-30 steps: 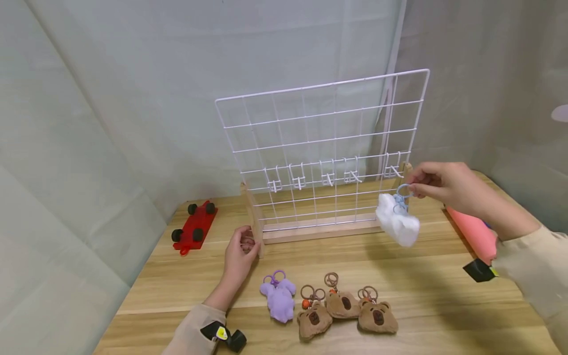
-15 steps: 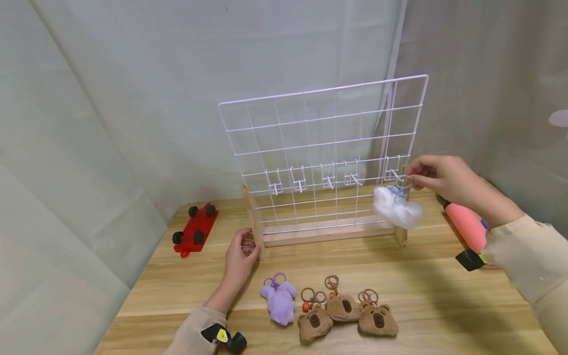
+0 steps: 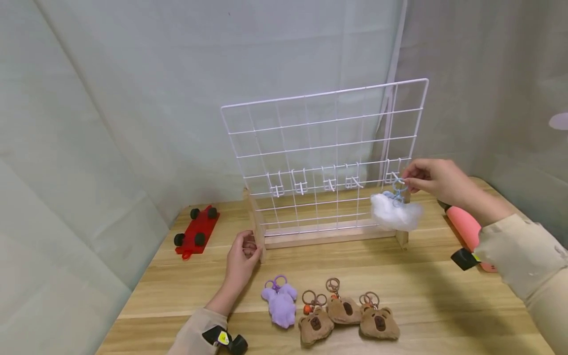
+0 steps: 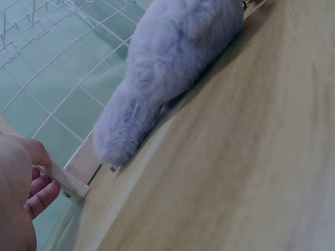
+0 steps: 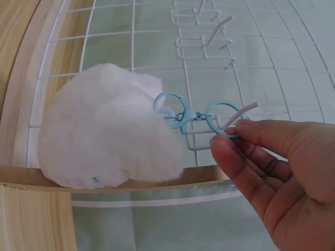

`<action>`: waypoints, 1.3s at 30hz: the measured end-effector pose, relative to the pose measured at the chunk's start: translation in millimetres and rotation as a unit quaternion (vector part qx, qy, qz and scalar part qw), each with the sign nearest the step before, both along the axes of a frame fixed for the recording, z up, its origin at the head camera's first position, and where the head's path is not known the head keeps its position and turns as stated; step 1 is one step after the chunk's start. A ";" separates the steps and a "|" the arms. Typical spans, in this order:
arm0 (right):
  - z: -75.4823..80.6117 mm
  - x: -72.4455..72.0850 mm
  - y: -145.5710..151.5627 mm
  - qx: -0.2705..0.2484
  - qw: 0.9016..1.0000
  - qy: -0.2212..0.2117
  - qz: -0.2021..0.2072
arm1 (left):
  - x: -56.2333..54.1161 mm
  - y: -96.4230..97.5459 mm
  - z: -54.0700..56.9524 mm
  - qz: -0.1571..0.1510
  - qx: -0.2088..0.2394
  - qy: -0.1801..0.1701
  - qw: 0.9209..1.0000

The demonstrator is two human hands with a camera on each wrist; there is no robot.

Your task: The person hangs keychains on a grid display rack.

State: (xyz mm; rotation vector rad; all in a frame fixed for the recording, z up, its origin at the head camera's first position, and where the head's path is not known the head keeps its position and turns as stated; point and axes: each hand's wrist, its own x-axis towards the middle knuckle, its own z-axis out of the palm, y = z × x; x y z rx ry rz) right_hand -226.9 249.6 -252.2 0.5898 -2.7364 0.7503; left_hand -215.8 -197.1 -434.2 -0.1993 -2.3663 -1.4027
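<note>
My right hand (image 3: 437, 180) pinches a light blue key ring (image 5: 224, 119) between thumb and fingertips. From it hangs a white fluffy plush keychain (image 3: 392, 212), in front of the right end of a white wire grid rack (image 3: 337, 143). In the right wrist view, the prong of the rightmost hook (image 5: 243, 112) crosses the ring's opening. My left hand (image 3: 241, 261) grips the rack's left wooden side support (image 3: 255, 222) low down, with fingers curled behind it. A fuzzy purple plush keychain (image 4: 167, 68) lies near that hand, its ring mostly out of the left wrist view.
Several other white hooks (image 3: 329, 185) line the grid, with nothing on them. Three brown bear keychains (image 3: 379, 323) lie at the table's front, right of the purple one. A red toy car chassis (image 3: 197, 234) sits at left, a pink rounded object (image 3: 463, 227) at right.
My right hand has moved up and slightly left with the white plush keychain, bringing its ring to the rightmost hook; the plush swings. The left hand keeps its hold on the support.
</note>
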 end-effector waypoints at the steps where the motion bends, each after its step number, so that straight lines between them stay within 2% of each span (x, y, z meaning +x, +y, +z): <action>1: -0.4 -0.2 -0.1 0.000 1.000 -0.002 0.000 | -0.2 0.1 -0.3 -0.002 0.002 -0.002 1.000; 5: -0.6 -1.3 -0.7 0.001 1.000 -0.008 -0.002 | -0.5 -0.1 -0.9 -0.005 0.009 -0.005 1.000; 10: 1.2 -2.0 0.4 0.004 1.000 -0.004 0.000 | -1.0 0.4 0.0 0.005 -0.005 -0.001 1.000; 17: 2.8 3.6 6.8 -0.031 0.999 -0.017 -0.037 | -2.8 2.3 0.4 0.002 -0.012 0.011 1.000; 21: 3.3 6.5 8.5 -0.046 0.998 -0.020 -0.034 | -2.7 2.3 1.0 0.001 -0.003 0.006 1.000; 31: 7.0 21.4 10.4 -0.060 0.997 0.016 -0.041 | -2.6 2.3 2.7 0.006 0.000 -0.014 1.000; 36: 8.3 26.5 9.3 -0.064 0.997 0.024 -0.038 | 6.6 9.7 18.9 0.013 -0.001 -0.030 0.999; 39: 8.8 31.1 7.8 -0.062 0.997 0.034 -0.036 | 6.8 9.0 18.0 0.012 -0.001 -0.027 1.000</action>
